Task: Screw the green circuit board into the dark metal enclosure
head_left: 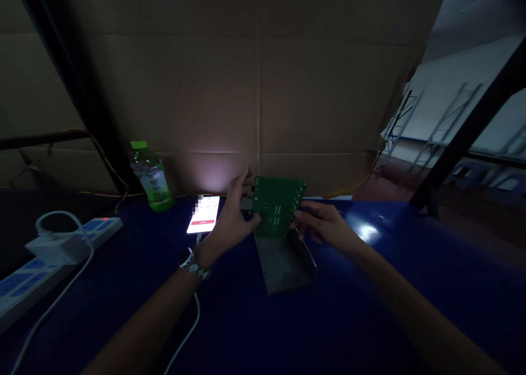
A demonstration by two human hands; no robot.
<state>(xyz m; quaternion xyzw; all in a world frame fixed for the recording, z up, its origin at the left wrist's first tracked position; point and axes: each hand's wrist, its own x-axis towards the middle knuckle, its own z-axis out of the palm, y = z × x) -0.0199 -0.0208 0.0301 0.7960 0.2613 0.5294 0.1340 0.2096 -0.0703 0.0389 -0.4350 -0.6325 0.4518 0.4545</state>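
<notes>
A green circuit board is held tilted up over a dark grey metal case on the blue table. My left hand has its thumb and fingers at the board's left edge. At the right edge, the thumb and fingertips of my right hand pinch the board. The board's lower edge is close above the case; whether they touch cannot be made out. A watch and a bracelet are on my left wrist.
A lit phone lies left of my left hand, with a white cable running toward the front. Behind it stands a green-capped bottle. A power strip with a white plug is at the left. Cardboard rises behind the table.
</notes>
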